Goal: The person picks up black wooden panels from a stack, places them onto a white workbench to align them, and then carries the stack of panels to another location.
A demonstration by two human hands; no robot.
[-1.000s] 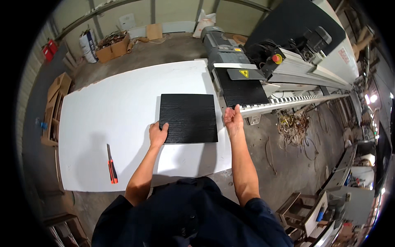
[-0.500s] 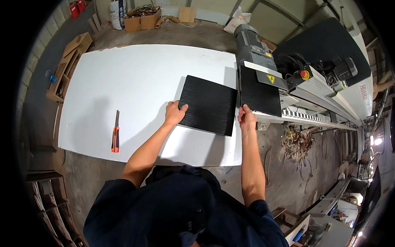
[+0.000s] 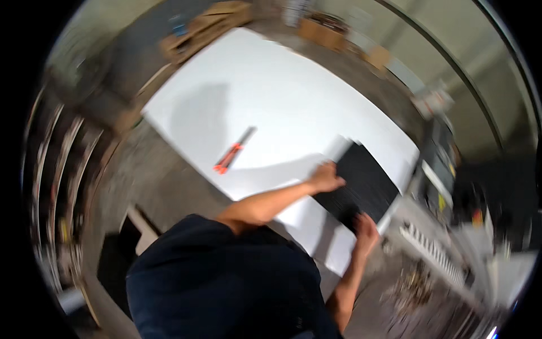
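A thin black square panel (image 3: 370, 183) with a grained face lies near the right end of a white table (image 3: 282, 90). My left hand (image 3: 326, 177) grips its left edge, the thumb on top. At the near right edge, my right hand (image 3: 367, 230) holds the panel with bent fingers. Motion blur hides whether a second panel lies under it. A utility knife (image 3: 230, 157) with an orange and black handle rests on the table to the left, its blade pointing away from me.
To the right stands a grey machine (image 3: 437, 147) with a toothed white rail (image 3: 432, 248). Scrap strips (image 3: 409, 291) lie heaped on the floor below it. Cardboard boxes (image 3: 322, 34) stand beyond the table. At the left is a shelf rack (image 3: 59, 186) with several slots.
My view has turned, so the table appears slanted. My right hand has left the machine's edge for the panel on the table. The black panel on the machine no longer shows there.
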